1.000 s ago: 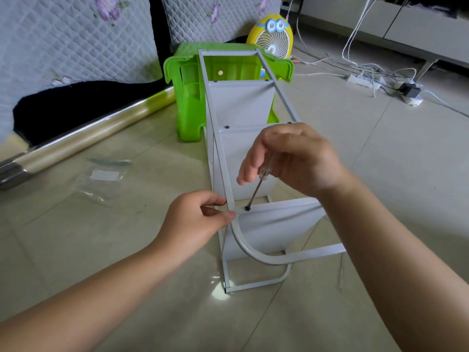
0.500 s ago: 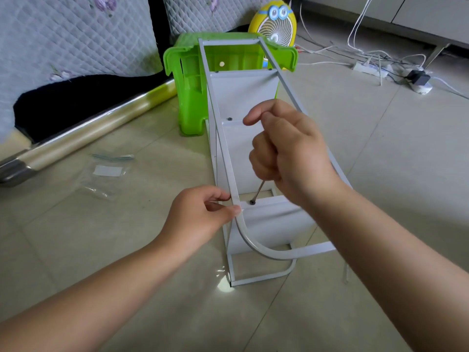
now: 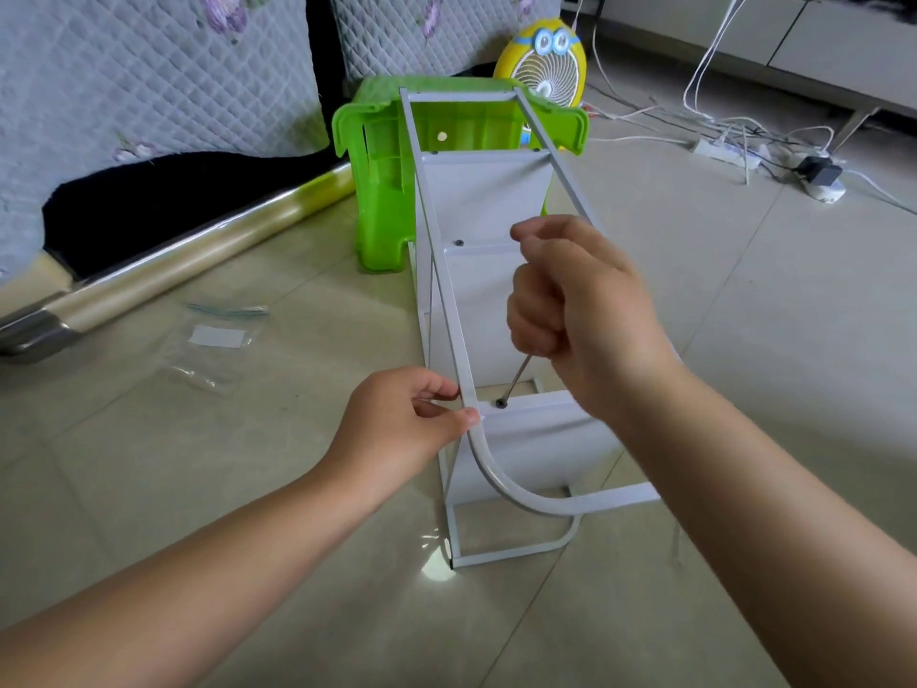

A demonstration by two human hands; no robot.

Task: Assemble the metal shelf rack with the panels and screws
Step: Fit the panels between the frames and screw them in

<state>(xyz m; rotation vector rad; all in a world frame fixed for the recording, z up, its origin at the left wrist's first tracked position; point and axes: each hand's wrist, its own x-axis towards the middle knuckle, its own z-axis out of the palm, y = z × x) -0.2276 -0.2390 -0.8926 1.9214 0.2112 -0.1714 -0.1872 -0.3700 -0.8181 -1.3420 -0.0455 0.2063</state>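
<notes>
The white metal shelf rack (image 3: 489,201) lies on its side on the tiled floor, with three panels fixed between its two side frames. My right hand (image 3: 575,300) grips a screwdriver (image 3: 516,379) whose tip sits on a dark screw (image 3: 501,403) in the nearest panel (image 3: 541,439). The handle is hidden inside my fist. My left hand (image 3: 402,424) pinches the near side frame rail (image 3: 466,384) just left of that screw. Another dark screw (image 3: 459,243) shows at the middle panel.
A green plastic stool (image 3: 382,201) stands right behind the rack. An empty clear plastic bag (image 3: 213,340) lies on the floor at left. A yellow fan (image 3: 546,62), a power strip with cables (image 3: 724,151) and a quilted sofa with a metal rail (image 3: 163,260) ring the area.
My right hand has turned on the screwdriver, going from a loose fingertip hold to a closed fist. The tip stayed on the screw. My left hand kept its pinch on the rail.
</notes>
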